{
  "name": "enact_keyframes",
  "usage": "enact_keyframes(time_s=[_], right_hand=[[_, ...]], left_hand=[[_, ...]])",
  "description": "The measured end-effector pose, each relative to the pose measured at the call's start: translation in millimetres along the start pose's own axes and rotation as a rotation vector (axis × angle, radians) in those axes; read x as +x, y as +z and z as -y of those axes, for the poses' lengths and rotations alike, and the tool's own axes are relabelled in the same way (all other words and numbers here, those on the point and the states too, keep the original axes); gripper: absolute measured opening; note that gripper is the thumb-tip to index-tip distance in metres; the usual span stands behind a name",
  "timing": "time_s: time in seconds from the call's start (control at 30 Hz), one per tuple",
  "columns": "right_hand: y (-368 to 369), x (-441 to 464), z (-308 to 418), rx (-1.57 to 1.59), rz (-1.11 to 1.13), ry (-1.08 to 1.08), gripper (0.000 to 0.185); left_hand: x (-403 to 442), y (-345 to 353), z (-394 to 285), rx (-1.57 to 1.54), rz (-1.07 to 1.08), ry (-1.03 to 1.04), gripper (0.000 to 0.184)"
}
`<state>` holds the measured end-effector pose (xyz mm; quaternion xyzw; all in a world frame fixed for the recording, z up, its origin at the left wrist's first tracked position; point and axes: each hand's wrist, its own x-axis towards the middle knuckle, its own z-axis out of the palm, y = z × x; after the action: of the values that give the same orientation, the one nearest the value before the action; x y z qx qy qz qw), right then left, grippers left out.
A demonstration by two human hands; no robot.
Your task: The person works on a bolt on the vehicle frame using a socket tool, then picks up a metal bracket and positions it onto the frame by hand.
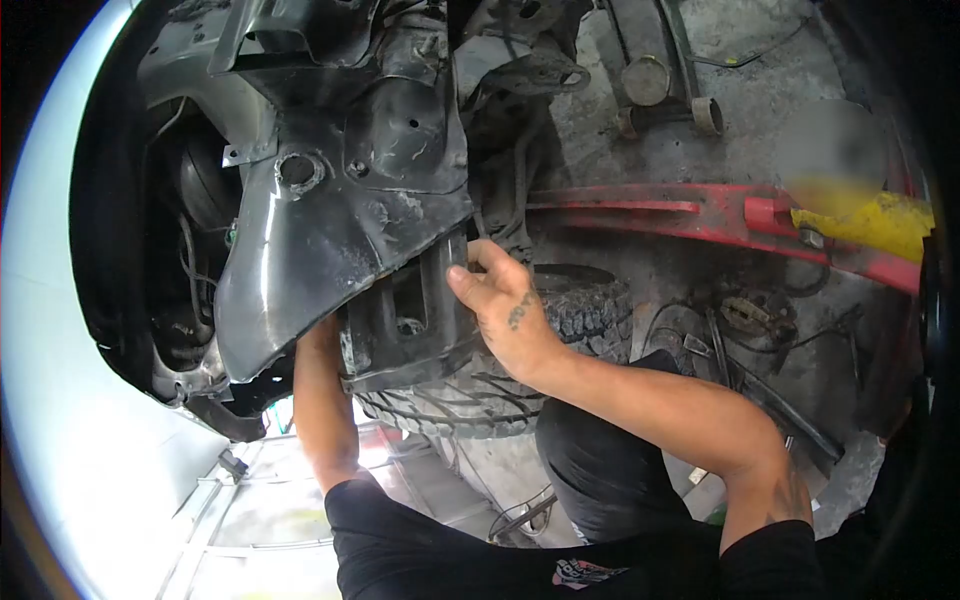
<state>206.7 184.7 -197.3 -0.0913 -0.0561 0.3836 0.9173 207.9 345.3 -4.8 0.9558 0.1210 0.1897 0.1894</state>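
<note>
A large black metal panel (310,235) with a round hole fills the upper left. My left forearm (325,420) reaches up behind its lower edge, and the panel hides my left hand. Below the panel is a black metal bracket (440,290) with a long slot. My right hand (467,262) is at the bracket's right edge, with the thumb in front and the fingers curled closed; what they hold, if anything, is hidden. A treaded tire (455,400) lies on its side behind and below the bracket.
A red metal beam (660,215) extends to the right, with a yellow piece (870,225) at its end. Cables and black bars (790,410) lie on the grey floor at the lower right. A dark curved body part (100,230) borders the left side.
</note>
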Motion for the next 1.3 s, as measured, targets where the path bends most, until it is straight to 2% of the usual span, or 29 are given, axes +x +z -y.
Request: enact_keyframes(time_s=[0.1,0.23,0.33,0.43,0.5,0.6,0.73,0.8,0.93,1.0,1.13,1.2,1.3], right_hand=[[2,5,-20,0.154,-0.021,-0.042,0.017],[6,10,-30,0.069,-0.061,-0.079,0.018],[5,15,-37,-0.008,-0.099,-0.219,0.019],[10,8,-27,0.038,-0.113,-0.166,0.021],[14,6,-21,0.174,-0.120,-0.091,0.021],[9,11,-29,0.059,-0.109,-0.163,0.021],[10,5,-19,0.200,-0.103,-0.090,0.020],[3,4,-19,0.021,-0.089,-0.084,0.020],[3,10,-30,0.042,-0.096,-0.142,0.020],[3,8,-29,0.085,-0.081,-0.075,0.020],[11,6,-22,0.107,-0.082,-0.087,0.020],[14,5,-18,0.220,-0.093,-0.052,0.020],[17,2,-13,0.152,-0.101,-0.036,0.021]], left_hand=[[-1,-2,2,-0.009,-0.008,0.005,0.024],[-1,-10,3,-0.031,-0.014,0.010,0.024],[1,-11,5,-0.061,-0.021,0.028,0.024],[1,-10,7,-0.081,-0.021,0.029,0.024],[1,-6,7,-0.087,-0.020,0.031,0.024],[3,2,9,-0.088,-0.019,0.035,0.023],[12,21,11,-0.078,-0.016,0.045,0.023],[15,27,12,-0.083,-0.014,0.051,0.023],[22,38,16,-0.109,-0.005,0.070,0.023],[20,37,17,-0.135,-0.006,0.093,0.023],[26,41,23,-0.204,-0.012,0.126,0.023],[26,40,26,-0.245,-0.020,0.137,0.023],[17,36,30,-0.303,-0.050,0.153,0.022]])
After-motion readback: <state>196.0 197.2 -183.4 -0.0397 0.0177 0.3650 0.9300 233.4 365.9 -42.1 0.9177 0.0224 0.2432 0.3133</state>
